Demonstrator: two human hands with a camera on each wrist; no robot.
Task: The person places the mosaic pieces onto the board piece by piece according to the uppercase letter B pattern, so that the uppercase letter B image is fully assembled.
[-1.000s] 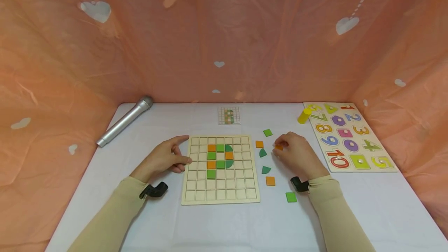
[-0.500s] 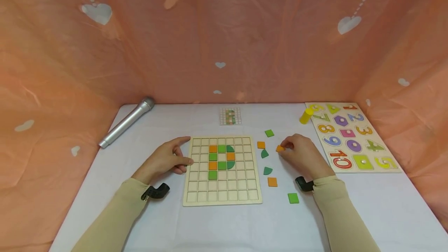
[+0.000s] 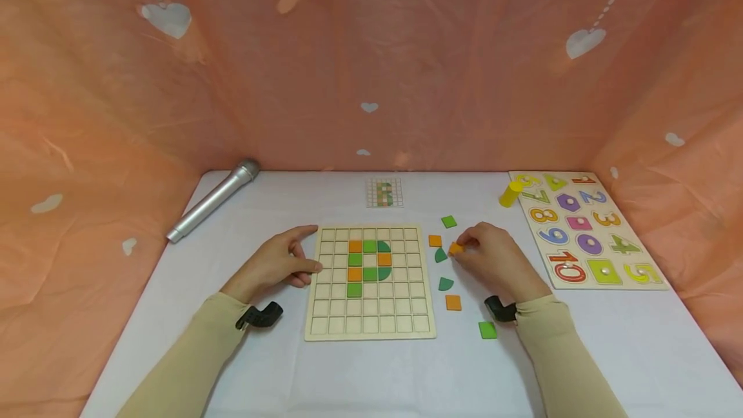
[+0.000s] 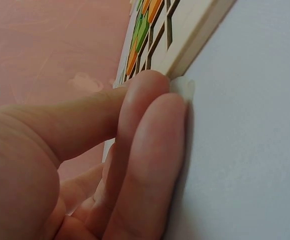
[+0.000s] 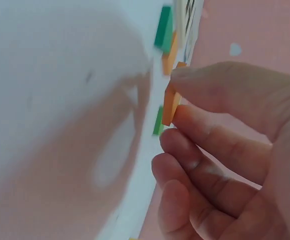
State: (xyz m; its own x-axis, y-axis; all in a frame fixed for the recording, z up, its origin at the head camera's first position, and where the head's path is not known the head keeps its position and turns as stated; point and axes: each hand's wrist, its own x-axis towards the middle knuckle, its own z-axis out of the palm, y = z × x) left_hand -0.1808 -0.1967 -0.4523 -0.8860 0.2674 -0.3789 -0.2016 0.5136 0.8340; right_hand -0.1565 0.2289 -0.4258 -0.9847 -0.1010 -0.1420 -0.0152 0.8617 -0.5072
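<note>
A wooden grid board point(image 3: 371, 326) lies in the middle of the table, with several orange, green and dark green tiles set in its upper middle cells. My left hand point(image 3: 278, 258) rests at its left edge, the thumb touching the side and the index finger reaching to the top left corner. In the left wrist view those fingertips point(image 4: 152, 82) meet the board's rim. Right of the board, my right hand point(image 3: 493, 253) pinches an orange square tile point(image 5: 171, 100) between thumb and index finger, lifted off the cloth. Near it lie an orange square point(image 3: 435, 240) and a dark green quarter-circle point(image 3: 440, 255).
Other loose tiles include a green square point(image 3: 449, 221), an orange square point(image 3: 453, 302) and a green square point(image 3: 487, 330). Behind the board lies a small pattern card point(image 3: 384, 193). A silver microphone point(image 3: 215, 200) sits back left; a number puzzle point(image 3: 586, 231) and yellow cylinder point(image 3: 510, 193) back right.
My right hand has picked up the orange tile from the cloth and moved it slightly left, toward the board. The left hand stays at the board's edge. The head view has shifted a little.
</note>
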